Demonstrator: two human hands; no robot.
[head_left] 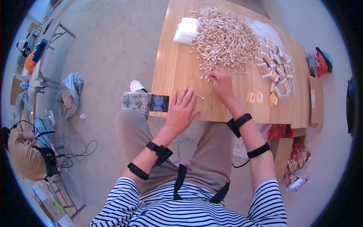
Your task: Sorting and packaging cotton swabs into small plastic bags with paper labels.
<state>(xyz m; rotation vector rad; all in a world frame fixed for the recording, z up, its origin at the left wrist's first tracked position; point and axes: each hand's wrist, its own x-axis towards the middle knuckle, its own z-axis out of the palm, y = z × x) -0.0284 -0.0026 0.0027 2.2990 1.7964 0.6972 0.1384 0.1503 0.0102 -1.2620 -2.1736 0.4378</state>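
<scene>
So your left hand [182, 110] is palm-down at the near edge of the wooden table [166, 72], fingers stretched out and loosely spread, nothing gripped. Just to the right of those fingers there's a lone cotton swab [200, 97] lying on the wood. Your right hand [221, 84] is over at the near edge of the big swab pile [225, 41], fingertips bunched together right by the loose ends. Honestly can't tell if you've got a swab pinched in there, the fingers hide it. The pile itself takes up the far middle of the table, with a stack of clear plastic bags [186, 30] up against its left side and a bunch of packed swab bundles [280, 70] heaped on its right. Nearer to you, in front of those bundles, there are a few small yellow cards [258, 97]. And a dark-and-clear plastic packet [158, 103] lies at the near left corner, sticking out past the edge above your leg.
</scene>
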